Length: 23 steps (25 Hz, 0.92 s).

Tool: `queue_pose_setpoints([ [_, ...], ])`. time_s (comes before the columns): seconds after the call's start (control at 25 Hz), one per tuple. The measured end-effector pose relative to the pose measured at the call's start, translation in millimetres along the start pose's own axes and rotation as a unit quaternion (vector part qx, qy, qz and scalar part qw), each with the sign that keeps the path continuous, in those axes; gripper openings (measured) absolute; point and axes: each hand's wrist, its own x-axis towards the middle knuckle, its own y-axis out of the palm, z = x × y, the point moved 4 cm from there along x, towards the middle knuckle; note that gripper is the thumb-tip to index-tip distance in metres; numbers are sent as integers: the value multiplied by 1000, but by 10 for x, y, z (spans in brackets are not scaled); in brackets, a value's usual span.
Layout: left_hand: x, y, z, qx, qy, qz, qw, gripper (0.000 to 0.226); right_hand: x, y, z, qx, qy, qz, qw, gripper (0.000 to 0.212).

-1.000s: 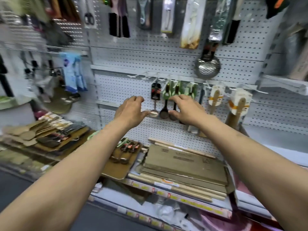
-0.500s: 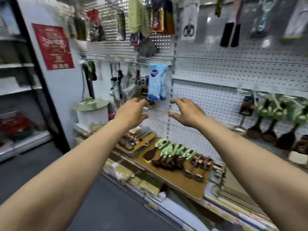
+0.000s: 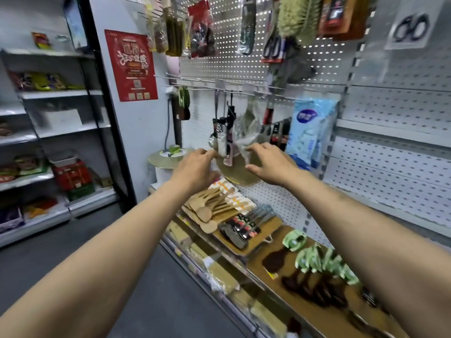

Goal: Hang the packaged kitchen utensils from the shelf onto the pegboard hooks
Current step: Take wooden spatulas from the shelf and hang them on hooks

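Both my hands reach forward empty, left hand and right hand with fingers loosely spread, near bagged utensils hanging on pegboard hooks. Wooden spoons lie on the shelf below.

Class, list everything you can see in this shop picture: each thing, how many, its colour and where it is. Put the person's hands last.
Wooden spatulas in packaging: a pile, tan, shelf below the hands.
Dark spatulas with green card tops: several, brown and green, shelf at right.
Red-and-black handled utensils: several, shelf middle.
Light blue soft packet: one, hanging right.
Red poster: one, wall left.
White pegboard: one, behind shelf.
Left hand: one, fingers relaxed, holding nothing.
Right hand: one, fingers spread, holding nothing.
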Motion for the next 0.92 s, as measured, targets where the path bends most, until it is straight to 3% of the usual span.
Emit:
queue_pose_setpoints([
  [0.28, 1528, 468, 1101, 14, -29, 21, 999, 50, 1854, 803, -57, 50, -3, 25, 998, 59],
  [0.52, 2287, 1401, 1879, -22, -36, 68, 997, 51, 2753, 1788, -324, 49, 38, 74, 995, 57],
  [0.76, 2975, 2789, 2520, -95, 4, 176, 980, 50, 3217, 3087, -745, 67, 163, 158, 972, 54],
  [0.92, 3343, 3754, 2949, -132, 7, 271, 953, 51, 3341, 3862, -930, 137, 303, 192, 923, 43],
])
